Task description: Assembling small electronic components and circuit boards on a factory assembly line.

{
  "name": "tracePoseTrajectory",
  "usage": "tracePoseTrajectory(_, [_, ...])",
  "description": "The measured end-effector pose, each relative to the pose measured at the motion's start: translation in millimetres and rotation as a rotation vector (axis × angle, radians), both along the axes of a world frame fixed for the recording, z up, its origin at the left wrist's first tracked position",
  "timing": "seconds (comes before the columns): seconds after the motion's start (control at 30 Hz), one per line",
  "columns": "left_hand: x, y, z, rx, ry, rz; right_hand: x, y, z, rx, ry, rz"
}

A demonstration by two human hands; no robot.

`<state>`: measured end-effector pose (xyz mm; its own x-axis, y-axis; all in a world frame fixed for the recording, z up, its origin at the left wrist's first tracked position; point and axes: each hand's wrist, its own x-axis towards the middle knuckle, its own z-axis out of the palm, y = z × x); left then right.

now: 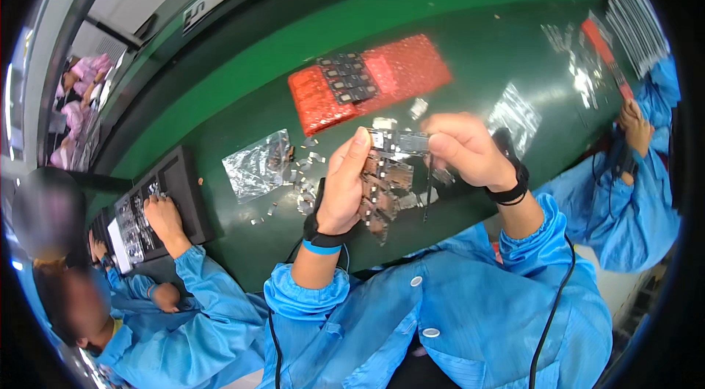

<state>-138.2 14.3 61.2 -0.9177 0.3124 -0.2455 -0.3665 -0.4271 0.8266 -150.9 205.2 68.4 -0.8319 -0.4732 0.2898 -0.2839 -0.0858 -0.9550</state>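
Note:
In front of my chest I hold a small dark circuit board (400, 141) with silvery and black parts on it. My left hand (344, 185) is closed on its left end, the thumb lying on top. The right hand (470, 148) is closed at the other end, thumb and fingers pinched by the edge. A thin dark rod (427, 194) points down below the right fingers; whether that hand grips it I cannot tell. Under my hands, a pile of small brownish and silvery boards (380, 202) lies on the green table.
Beyond my hands, dark boards (346, 78) rest on red bubble wrap (411, 66). Clear plastic bags (257, 166) (518, 117) and loose metal pieces (305, 187) lie around. A co-worker at left reaches over a black foam tray (192, 202); another person's hand (635, 127) is at right.

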Motion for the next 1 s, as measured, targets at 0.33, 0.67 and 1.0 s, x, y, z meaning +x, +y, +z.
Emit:
tracePoseTrajectory(0.33, [21,12,-20,0.005,-0.125,-0.106,85,59,7,0.001,0.225,-0.246])
tracePoseTrajectory(0.67, [23,3,-30,-0.220,0.106,-0.066,283,216,-164,0.884,-0.661,-0.901])
tracePoseTrajectory(1.0, [31,-1,-42,-0.577,0.324,-0.066,301,229,-213,1.100,-0.893,-0.340])
